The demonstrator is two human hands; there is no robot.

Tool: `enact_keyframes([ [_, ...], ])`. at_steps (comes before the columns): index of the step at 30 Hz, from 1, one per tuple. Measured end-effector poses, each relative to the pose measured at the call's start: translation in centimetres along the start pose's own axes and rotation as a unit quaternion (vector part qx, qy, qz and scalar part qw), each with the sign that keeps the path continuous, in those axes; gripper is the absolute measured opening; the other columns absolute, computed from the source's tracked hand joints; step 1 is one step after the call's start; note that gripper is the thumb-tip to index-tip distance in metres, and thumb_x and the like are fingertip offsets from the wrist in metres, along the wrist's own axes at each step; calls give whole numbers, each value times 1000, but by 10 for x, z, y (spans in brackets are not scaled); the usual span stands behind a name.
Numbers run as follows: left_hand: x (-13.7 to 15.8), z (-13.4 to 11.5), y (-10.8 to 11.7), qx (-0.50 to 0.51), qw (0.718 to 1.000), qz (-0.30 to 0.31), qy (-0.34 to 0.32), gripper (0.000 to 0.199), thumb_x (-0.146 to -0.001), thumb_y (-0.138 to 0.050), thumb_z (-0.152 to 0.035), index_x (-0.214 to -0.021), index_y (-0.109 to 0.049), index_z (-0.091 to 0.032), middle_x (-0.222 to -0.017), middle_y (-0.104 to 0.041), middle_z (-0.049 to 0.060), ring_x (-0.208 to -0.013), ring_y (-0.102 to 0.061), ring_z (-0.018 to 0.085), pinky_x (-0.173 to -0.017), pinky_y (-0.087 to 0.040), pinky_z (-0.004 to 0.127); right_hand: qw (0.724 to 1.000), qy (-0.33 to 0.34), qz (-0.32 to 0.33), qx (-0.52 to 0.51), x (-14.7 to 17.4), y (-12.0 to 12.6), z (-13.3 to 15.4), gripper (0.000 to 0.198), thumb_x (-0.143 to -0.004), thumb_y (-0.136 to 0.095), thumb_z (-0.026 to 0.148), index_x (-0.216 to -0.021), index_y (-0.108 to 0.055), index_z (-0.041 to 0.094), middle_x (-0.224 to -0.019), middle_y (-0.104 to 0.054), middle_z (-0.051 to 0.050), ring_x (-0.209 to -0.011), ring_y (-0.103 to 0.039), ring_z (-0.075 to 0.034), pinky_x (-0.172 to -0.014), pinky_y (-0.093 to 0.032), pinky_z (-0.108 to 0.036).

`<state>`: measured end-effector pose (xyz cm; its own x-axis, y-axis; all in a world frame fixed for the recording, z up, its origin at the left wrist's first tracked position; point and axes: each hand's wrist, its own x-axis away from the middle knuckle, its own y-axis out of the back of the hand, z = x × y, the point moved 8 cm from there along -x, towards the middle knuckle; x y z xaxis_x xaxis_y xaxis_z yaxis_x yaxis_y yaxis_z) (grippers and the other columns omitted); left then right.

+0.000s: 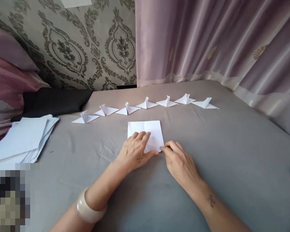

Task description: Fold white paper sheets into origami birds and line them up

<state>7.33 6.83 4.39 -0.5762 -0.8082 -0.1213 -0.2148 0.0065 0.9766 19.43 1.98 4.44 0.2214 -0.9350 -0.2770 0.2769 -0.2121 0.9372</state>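
Head view: white sheet (156,135) lies on gray cloth (232,145), nearer than the folded paper figures (146,104);
Left hand (135,149): spread, pressing sheet;
Right hand (178,158): pinches near right corner;
Paper step: seemingly folding; calls for aligned edges

Grey cloth (232,145) bears paper birds (146,103), sheet (156,132), paper stack (21,133).

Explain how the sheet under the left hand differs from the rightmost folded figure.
The sheet lies flat; the figure has a part standing up. The sheet has a squarish outline, while the figure runs out to points. The left hand rests on the sheet; no hand touches the figure. Both are white paper.
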Motion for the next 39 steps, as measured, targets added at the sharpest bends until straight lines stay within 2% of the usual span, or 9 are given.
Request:
enact_keyframes([
  [3,4,-18,-1,-27,999,2,-27,38,-84,-60,-49,-103,-58,-17,-108,-62,12,-95,-57,28,-75,-50,40,1000,-23,-4,2,1,1,-6,26,-88,-47,7,-98,-67,21,-88,-63,-4,-80,-58,-17,-64,-43,-31],
  [7,13,-37,-6,-40,998,-20,-55,13,-93,-50,-26,-89,-58,-17,-92,-63,8,-84,-59,23,-68,-51,36,999,-51,2,6,4,2,-11,25,-89,-47,9,-100,-65,21,-91,-64,-5,-82,-59,-19,-64,-43,-32],
  [12,14,-41,-9,-35,996,-24,-78,14,-92,-46,-15,-89,-59,-15,-94,-64,8,-85,-60,23,-69,-53,36,998,-45,20,27,9,3,-7,29,-88,-47,9,-107,-64,22,-96,-64,-5,-81,-60,-19,-60,-42,-32],
  [16,14,-36,-4,25,997,-13,-74,13,-94,-47,-18,-94,-60,-14,-104,-65,8,-95,-60,23,-79,-55,36,999,-31,23,37,10,5,-5,28,-88,-47,9,-104,-66,22,-101,-65,-6,-82,-61,-19,-60,-42,-32],
  [20,15,-37,-4,17,996,-8,-85,18,-94,-43,-12,-96,-60,-15,-104,-66,8,-96,-61,22,-78,-56,34,998,-52,8,21,9,7,-10,23,-89,-46,13,-97,-66,23,-97,-66,-5,-80,-61,-18,-62,-43,-33],
  [28,13,-40,-5,-4,994,-36,-103,18,-92,-44,-13,-87,-61,-14,-89,-66,9,-86,-62,23,-72,-53,36,998,-69,3,0,7,4,-9,17,-89,-53,20,-103,-61,24,-99,-64,-5,-85,-60,-20,-66,-43,-34],
  [33,6,-31,3,39,996,-48,-61,20,-93,-43,-16,-84,-61,-17,-80,-67,5,-80,-63,20,-73,-51,34,998,-63,-8,12,4,2,-8,13,-90,-52,18,-92,-65,24,-91,-64,-4,-80,-59,-19,-65,-41,-32],
  [36,7,-38,3,9,997,-37,-67,15,-92,-49,-23,-83,-59,-17,-80,-66,5,-77,-63,22,-71,-50,37,997,-71,-18,0,4,0,-11,18,-91,-50,16,-85,-66,23,-88,-65,-4,-80,-59,-18,-65,-40,-31],
  [39,11,-45,1,-32,996,-43,-75,12,-91,-49,-18,-83,-58,-17,-80,-65,5,-75,-62,22,-69,-49,37,996,-80,-22,-25,6,-1,-15,16,-91,-51,20,-84,-65,24,-91,-65,-3,-81,-60,-18,-64,-40,-31],
])
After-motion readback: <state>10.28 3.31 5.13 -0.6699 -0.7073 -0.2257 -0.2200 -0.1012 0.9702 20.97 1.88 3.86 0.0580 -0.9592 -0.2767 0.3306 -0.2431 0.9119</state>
